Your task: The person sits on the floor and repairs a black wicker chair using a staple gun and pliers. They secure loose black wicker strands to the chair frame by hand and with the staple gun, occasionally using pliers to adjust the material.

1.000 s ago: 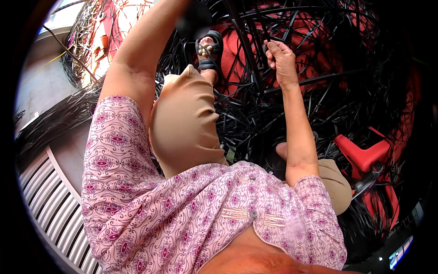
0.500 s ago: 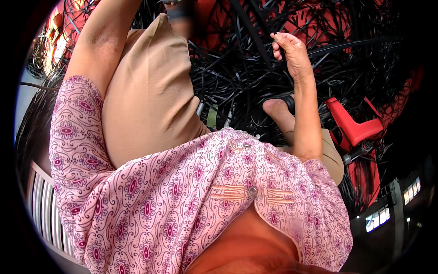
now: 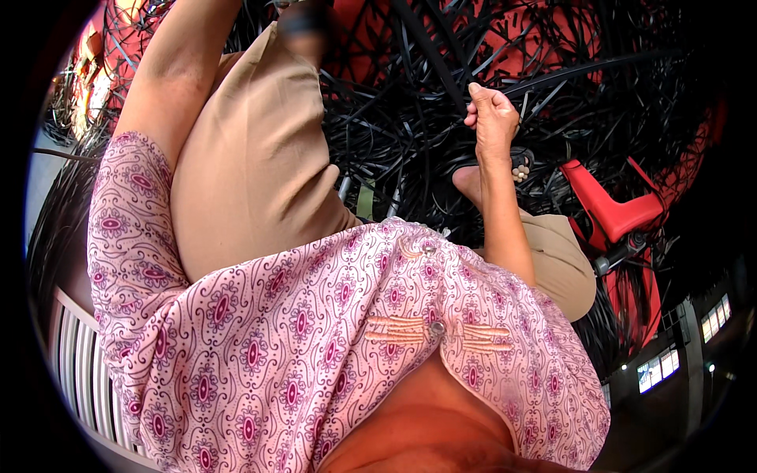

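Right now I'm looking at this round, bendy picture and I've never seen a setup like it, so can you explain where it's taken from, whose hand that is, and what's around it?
There's no machine here. A wide fisheye camera on a person's head looks down, so you see their own patterned top and tan trousers. Straight edges bend near the rim.

The right hand has its fingers curled and thumb pressed in; I can't tell whether it grips a strip. The left arm runs out past the top edge, with its hand unseen.

Tangled black strips lie over something red, and a red angular piece is at the right.
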A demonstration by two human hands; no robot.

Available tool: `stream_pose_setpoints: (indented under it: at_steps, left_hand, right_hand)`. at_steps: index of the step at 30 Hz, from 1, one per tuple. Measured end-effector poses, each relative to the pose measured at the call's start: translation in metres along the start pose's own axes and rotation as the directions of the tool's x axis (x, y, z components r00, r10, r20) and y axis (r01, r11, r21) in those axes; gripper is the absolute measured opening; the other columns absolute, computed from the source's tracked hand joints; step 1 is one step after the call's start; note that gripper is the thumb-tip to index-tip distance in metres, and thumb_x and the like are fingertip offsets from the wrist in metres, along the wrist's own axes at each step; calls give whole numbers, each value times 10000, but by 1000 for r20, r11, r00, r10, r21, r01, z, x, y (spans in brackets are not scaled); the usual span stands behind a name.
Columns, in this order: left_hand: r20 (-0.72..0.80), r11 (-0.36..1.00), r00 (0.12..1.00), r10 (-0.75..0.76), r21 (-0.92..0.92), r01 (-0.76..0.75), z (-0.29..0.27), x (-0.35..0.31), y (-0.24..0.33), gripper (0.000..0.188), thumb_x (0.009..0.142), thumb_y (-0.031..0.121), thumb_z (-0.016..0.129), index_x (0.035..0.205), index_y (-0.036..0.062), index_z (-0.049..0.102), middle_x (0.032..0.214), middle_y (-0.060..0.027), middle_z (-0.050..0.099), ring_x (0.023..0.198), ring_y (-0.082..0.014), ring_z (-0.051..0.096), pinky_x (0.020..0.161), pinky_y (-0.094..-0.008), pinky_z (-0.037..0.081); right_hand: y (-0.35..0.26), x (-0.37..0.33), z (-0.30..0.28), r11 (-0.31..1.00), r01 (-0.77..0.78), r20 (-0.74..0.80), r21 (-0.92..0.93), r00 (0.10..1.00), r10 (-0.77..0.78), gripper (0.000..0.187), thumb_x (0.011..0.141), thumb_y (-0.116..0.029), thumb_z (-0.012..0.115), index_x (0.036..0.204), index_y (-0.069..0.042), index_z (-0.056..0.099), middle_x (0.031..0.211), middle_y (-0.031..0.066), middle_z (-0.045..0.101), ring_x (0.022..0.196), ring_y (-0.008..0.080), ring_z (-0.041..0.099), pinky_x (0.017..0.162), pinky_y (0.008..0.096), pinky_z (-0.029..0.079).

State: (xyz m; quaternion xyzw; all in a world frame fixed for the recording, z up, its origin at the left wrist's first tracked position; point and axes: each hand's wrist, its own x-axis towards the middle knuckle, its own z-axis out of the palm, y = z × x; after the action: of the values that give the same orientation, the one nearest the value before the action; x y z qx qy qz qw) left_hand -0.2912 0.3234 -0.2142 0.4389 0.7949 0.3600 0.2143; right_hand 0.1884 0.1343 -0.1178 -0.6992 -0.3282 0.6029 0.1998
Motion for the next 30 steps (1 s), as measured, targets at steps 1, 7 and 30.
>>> stream_pose_setpoints:
  at_steps: [1,7,30]
  left_hand:
    - [9,1000,1000,11,9,-11,-1,-2,1,206,717,61,578,870,13,707,712,-124,683,640,-210,628,621,-345,492]
    - [-44,999,998,34,9,-34,-6,-13,10,211,731,54,526,867,0,678,683,-80,648,614,-181,588,591,-323,470]
    - [799,619,27,600,-443,-649,76,-200,175,217,934,277,559,1001,123,697,1013,-68,690,1012,-269,650,853,-391,512]
  right_hand:
    - [2,0,0,999,36,7,-11,999,-36,205,887,-233,725,889,-35,672,673,-4,599,497,57,522,469,191,406]
    - [8,3,-3,995,95,58,19,994,-96,192,904,-196,698,926,-7,680,669,12,595,487,60,515,455,201,421]
    - [15,2,-8,988,85,54,125,994,-93,164,908,-170,696,934,-8,687,672,4,599,534,64,545,499,205,458]
